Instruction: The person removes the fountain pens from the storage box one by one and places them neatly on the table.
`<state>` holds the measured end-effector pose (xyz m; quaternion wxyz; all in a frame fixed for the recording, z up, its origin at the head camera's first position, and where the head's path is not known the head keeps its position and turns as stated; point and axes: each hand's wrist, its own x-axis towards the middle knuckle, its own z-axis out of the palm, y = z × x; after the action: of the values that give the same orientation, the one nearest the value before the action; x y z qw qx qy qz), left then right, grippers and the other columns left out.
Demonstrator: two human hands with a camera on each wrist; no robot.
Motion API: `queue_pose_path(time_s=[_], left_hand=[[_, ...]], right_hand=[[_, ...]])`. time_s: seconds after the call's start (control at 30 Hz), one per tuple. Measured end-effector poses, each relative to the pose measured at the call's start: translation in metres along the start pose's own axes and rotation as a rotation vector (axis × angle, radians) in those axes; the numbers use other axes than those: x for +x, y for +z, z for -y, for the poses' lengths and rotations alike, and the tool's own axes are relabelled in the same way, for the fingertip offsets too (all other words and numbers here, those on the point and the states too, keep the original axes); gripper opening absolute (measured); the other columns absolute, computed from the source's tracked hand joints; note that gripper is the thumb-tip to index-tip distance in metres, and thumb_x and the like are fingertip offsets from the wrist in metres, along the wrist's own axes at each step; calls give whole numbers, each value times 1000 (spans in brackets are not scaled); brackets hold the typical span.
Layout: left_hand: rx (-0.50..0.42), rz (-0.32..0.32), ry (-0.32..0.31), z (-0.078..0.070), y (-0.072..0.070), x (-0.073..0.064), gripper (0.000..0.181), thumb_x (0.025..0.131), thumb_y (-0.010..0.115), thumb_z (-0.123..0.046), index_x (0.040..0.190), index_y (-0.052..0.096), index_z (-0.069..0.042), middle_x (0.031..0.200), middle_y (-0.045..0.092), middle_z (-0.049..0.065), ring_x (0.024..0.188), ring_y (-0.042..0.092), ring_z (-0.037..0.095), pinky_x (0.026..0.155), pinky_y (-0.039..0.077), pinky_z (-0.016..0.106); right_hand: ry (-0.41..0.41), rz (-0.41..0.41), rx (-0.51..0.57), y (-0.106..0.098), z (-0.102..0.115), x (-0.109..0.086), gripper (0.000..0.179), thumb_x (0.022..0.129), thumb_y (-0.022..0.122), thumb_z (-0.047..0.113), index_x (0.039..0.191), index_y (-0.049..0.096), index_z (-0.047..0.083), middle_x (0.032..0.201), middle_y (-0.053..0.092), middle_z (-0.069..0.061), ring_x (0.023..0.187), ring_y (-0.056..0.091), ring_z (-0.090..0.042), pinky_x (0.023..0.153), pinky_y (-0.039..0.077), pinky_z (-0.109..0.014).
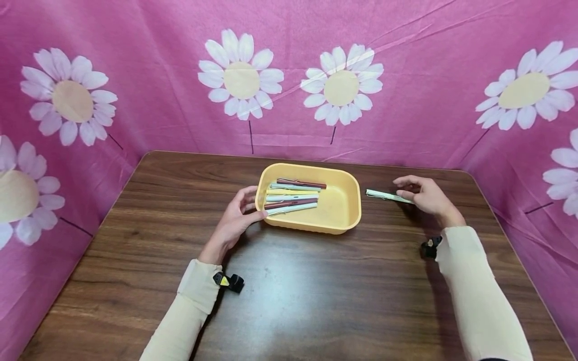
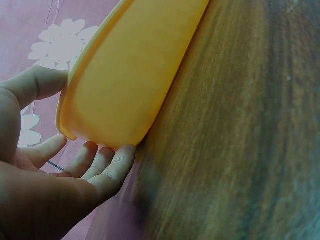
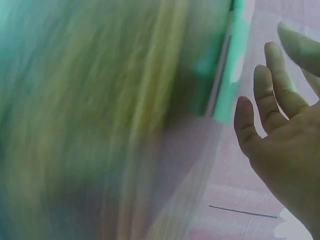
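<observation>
A yellow plastic bin (image 1: pixel 338 215) stands on the table, and my left hand (image 1: pixel 237 215) grips its left end. In the left wrist view the thumb is at the bin's rim and the fingertips touch the wall of the bin (image 2: pixel 130 75). Inside lie several capped pens (image 1: pixel 293 198), dark red, pale blue, yellow and white, side by side in its left half. Right of the bin a pale green pen (image 1: pixel 384 195) lies on the table. My right hand (image 1: pixel 426 198) hovers over that pen's right end, fingers loosely spread; the right wrist view shows the pen (image 3: pixel 232 65) apart from the fingers.
The brown wood-grain table (image 1: pixel 316 291) ends at a back edge just behind the bin. A pink cloth with daisies (image 1: pixel 289 135) hangs behind and at both sides. Each wrist wears a small black camera (image 1: pixel 230 282).
</observation>
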<state>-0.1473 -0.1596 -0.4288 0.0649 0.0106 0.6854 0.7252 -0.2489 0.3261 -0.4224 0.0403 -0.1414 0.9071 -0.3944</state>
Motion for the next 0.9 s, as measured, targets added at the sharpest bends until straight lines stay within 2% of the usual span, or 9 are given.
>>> queue_pose_path(time_s=[0.07, 0.17, 0.37, 0.63, 0.83, 0.9], left_hand=[[-2, 2, 1, 0, 1, 0, 74, 84, 71, 6, 150, 38, -2, 138, 49, 29, 127, 51, 40, 88, 51, 24], [-5, 0, 2, 0, 1, 0, 73, 84, 70, 7, 150, 38, -1, 138, 49, 29, 127, 51, 40, 87, 51, 23], [-3, -7, 2, 0, 1, -1, 73, 85, 70, 7, 150, 38, -1, 139, 49, 29, 128, 50, 40, 88, 51, 22], [13, -30, -21, 0, 2, -3, 74, 84, 71, 7, 150, 39, -3, 138, 49, 26, 126, 51, 38, 88, 51, 23], [8, -19, -24, 0, 3, -2, 74, 84, 71, 6, 150, 38, -3, 138, 49, 26, 128, 50, 39, 89, 51, 23], [22, -17, -23, -1, 3, -2, 74, 84, 71, 6, 150, 39, -3, 138, 49, 26, 127, 51, 38, 89, 51, 24]], right_hand=[[34, -23, 44, 1, 4, -4, 35, 98, 67, 12, 129, 62, -4, 112, 70, -6, 89, 60, -4, 72, 50, -20], [59, -39, 92, 4, 11, -8, 39, 99, 67, 20, 132, 61, 0, 112, 70, 1, 93, 59, -5, 74, 50, -22], [19, -77, 58, 15, 38, -11, 36, 99, 67, 20, 130, 64, 1, 120, 67, -14, 92, 60, -3, 74, 49, -17], [-43, -141, 114, 28, 70, -6, 32, 97, 70, 17, 126, 68, 6, 110, 69, 7, 91, 64, -10, 72, 50, -19], [-55, -139, 162, 36, 83, -6, 30, 96, 71, 16, 124, 69, 7, 110, 68, 9, 88, 65, -16, 71, 52, -22], [-66, -141, 170, 38, 87, -6, 30, 96, 71, 16, 124, 69, 6, 113, 69, 4, 87, 65, -16, 71, 52, -21]])
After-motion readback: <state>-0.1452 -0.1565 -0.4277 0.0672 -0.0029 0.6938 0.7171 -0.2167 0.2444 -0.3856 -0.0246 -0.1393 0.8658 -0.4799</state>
